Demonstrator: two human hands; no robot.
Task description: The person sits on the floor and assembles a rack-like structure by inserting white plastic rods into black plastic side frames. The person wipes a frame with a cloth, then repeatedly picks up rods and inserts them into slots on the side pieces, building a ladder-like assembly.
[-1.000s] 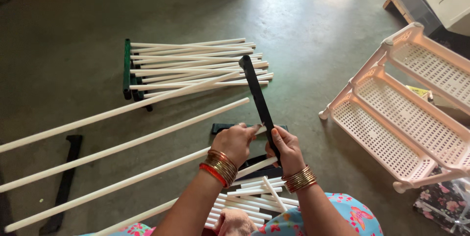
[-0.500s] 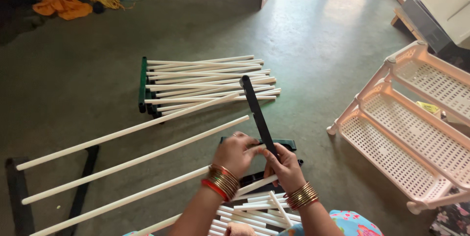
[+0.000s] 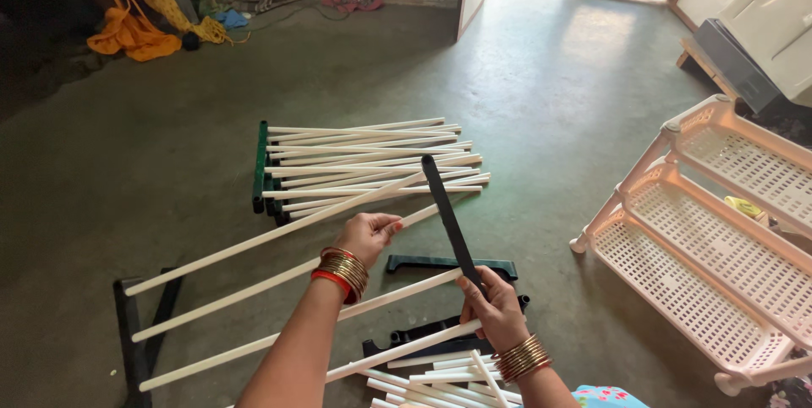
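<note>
Head view: right hand [image 3: 495, 306] grips the black bar [image 3: 448, 218] low, pointing to eleven o'clock; left hand [image 3: 368, 235], loosely curled, touches a white rod [image 3: 254, 290]. Best to steady that rod while aligning the bar's end squarely.

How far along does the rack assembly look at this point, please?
Done: four white rods sit in a black end bar. In hand: the right hand holds a black bar; the left hand is open beside it. Left: a rod pile and loose rods lie unassembled.
</note>
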